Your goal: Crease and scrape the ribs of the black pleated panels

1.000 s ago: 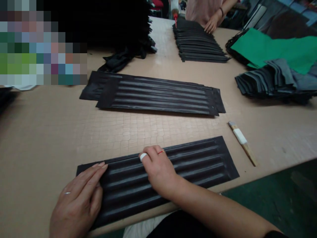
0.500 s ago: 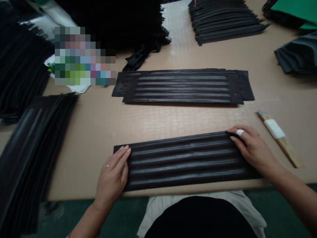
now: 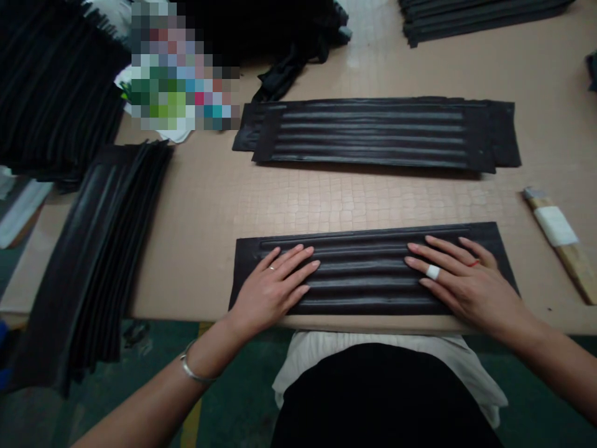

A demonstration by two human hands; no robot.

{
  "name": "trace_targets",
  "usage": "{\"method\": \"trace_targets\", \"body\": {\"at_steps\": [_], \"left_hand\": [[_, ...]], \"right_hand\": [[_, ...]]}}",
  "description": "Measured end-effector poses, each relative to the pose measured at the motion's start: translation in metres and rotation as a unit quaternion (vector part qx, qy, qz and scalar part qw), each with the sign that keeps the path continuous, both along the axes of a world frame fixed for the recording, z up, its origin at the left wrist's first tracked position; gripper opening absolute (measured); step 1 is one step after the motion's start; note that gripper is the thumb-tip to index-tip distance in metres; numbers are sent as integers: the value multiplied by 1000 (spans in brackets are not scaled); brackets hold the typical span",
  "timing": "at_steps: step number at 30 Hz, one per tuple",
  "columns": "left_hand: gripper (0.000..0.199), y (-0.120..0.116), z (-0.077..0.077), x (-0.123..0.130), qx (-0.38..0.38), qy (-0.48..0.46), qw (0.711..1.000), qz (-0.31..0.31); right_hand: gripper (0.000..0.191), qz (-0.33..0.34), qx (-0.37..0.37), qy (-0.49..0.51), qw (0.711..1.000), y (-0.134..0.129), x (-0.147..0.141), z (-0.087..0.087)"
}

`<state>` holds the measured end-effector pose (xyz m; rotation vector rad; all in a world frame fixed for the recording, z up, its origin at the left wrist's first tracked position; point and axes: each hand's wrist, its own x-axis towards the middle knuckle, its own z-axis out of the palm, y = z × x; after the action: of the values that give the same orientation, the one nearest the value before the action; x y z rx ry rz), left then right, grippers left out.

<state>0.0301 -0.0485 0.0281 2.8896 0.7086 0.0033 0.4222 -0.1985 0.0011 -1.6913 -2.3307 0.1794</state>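
A dark brown ribbed leather-like panel (image 3: 364, 267) lies flat along the table's front edge. My left hand (image 3: 280, 283) rests on its left part, fingers spread and lying on the ridges. On the right part lies my right hand (image 3: 459, 277), its fingers also spread flat, with white tape around one finger. Neither hand grips anything. Beyond them, more ribbed panels (image 3: 373, 134) lie stacked, slightly offset from one another. To the right of my right hand is a wooden-handled tool (image 3: 559, 239), wrapped in white, with a greyish tip.
At the left, a pile of dark panels (image 3: 100, 218) overhangs the table edge. Behind it stands a large dark stack (image 3: 51, 93). A partly blurred-out colourful packet (image 3: 172, 118) lies near a black heap (image 3: 280, 31). Another dark stack (image 3: 485, 18) is at the back right of the table (image 3: 196, 218).
Both hands have moved from the ends of the panel inward onto its surface, and the fingers have spread flat. The panel's ends now show. The camera view has shifted.
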Motion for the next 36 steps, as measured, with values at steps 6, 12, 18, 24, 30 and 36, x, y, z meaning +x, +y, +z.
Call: {"method": "trace_targets", "body": {"at_steps": [6,12,18,24,30,36], "left_hand": [[81,-5,-11,-70,-17,32,997,63],[77,27,-16,-55,-17,32,995,94],[68,35,-2,-9,-31,-3,993,116],[74,28,-11,79,-62,-21,998,10],[89,25,-14,98,-38,-33,998,-26],[89,17,-9,94,18,-8,1000,-21]], "right_hand": [[57,-42,-28,-31,998,-31,36,-2],[53,-47,-27,-57,997,22,42,0],[66,-10,4,-37,999,52,14,1],[80,54,1,-55,997,85,-44,2],[92,80,21,-31,996,88,-51,-5],[94,83,49,42,994,84,-49,-21]]}}
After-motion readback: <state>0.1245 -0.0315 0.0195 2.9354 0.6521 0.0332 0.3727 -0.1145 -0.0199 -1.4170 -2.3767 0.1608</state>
